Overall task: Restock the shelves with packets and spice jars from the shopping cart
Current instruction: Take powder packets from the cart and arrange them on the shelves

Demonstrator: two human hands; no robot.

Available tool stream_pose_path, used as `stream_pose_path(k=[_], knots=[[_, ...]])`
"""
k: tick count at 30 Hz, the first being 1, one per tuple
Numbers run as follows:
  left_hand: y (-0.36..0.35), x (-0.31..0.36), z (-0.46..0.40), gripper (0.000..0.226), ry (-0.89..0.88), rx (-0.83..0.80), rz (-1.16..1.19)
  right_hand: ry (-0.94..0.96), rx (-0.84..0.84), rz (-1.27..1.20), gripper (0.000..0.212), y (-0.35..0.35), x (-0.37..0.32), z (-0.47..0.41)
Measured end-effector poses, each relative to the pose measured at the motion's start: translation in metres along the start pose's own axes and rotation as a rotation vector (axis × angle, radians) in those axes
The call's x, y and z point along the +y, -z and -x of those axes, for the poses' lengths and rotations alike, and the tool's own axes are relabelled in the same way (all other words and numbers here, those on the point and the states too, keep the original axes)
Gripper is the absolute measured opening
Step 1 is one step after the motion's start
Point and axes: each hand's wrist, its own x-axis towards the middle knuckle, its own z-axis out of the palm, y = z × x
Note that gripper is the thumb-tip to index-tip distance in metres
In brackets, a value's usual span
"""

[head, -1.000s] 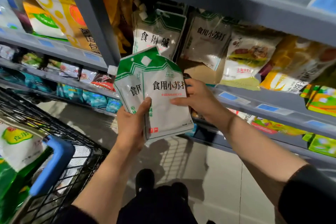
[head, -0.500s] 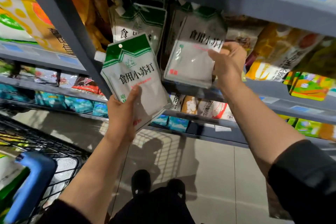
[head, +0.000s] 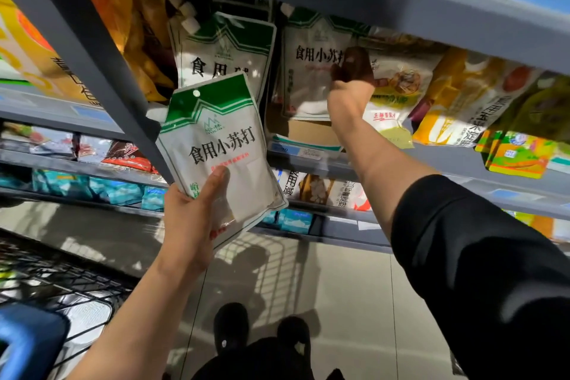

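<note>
My left hand point(head: 188, 219) grips a white packet with a green top point(head: 216, 157) by its lower left corner, holding it tilted in front of the shelf upright. My right hand point(head: 350, 83) reaches up into the shelf bay and holds a second white and green packet point(head: 308, 71) by its right edge, inside the bay above the shelf board point(head: 308, 160). The fingers of that hand lie in shadow. A similar white and green packet point(head: 222, 49) stands to the left of it in the same bay.
A grey shelf upright point(head: 92, 55) runs diagonally at left. Yellow and orange packets point(head: 462, 102) fill the bay to the right. Lower shelves hold teal boxes point(head: 117, 191). The black wire shopping cart point(head: 61, 281) with a blue handle point(head: 27, 345) is at bottom left.
My right hand has pushed its packet deeper and higher into the shelf bay. The left hand with its packet has stayed about where it was. The view has tilted up.
</note>
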Motion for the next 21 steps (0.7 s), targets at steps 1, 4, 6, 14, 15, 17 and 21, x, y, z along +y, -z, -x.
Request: stream_pose_path(k=[1, 4, 6, 14, 15, 17, 21], knots=[[-0.001, -0.001, 0.000, 0.018, -0.002, -0.008, -0.007, 0.016, -0.052, 0.030, 0.036, -0.001, 0.001, 0.000], [-0.003, -0.003, -0.001, 0.019, 0.010, -0.005, -0.011, 0.103, -0.063, 0.146, 0.026, -0.002, 0.012, -0.001], [-0.003, -0.002, -0.001, 0.017, 0.015, -0.002, 0.000, 0.458, 0.089, 0.457, 0.020, 0.002, 0.026, 0.010], [-0.002, -0.003, -0.005, 0.016, 0.002, -0.014, 0.045, 1.015, -0.379, 1.574, 0.036, 0.014, 0.061, 0.003], [-0.003, -0.004, -0.006, 0.015, 0.001, -0.015, 0.042, 0.944, -0.409, 1.535, 0.038, 0.010, 0.056, 0.001], [-0.007, -0.006, -0.006, 0.014, -0.001, -0.019, 0.038, 0.802, -0.425, 1.436, 0.043, 0.001, 0.053, -0.005], [-0.013, -0.005, -0.004, 0.024, -0.002, -0.039, 0.062, 0.848, -0.276, 1.127, 0.041, 0.000, 0.061, 0.006]])
